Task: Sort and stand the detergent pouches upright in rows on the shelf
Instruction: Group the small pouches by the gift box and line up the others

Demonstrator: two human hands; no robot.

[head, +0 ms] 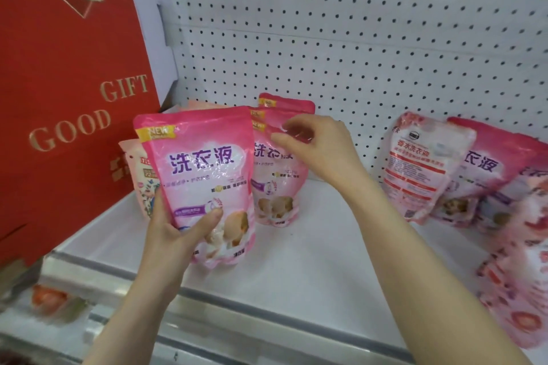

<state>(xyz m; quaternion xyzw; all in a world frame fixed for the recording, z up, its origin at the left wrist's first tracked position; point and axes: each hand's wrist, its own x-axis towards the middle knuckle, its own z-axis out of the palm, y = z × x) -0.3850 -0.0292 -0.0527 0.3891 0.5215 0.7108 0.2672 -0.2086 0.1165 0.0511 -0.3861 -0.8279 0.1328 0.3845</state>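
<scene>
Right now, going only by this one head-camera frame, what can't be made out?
All in the head view:
Pale pouch: mostly hidden behind the pink pouch that the left hand holds.
Rear pouches: only tops show behind the standing pouch; count unclear.
Right hand: whether its fingers pinch that pouch is unclear.
Rightmost pouches: blurred, cut off by the edge.
Lower-shelf goods: blurred.

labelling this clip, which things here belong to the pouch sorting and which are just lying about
Job: pink pouch held in left hand; standing pouches by right hand; leaning pouches on the right; shelf.
Lying about: red gift box; pegboard; blurred items below.
</scene>
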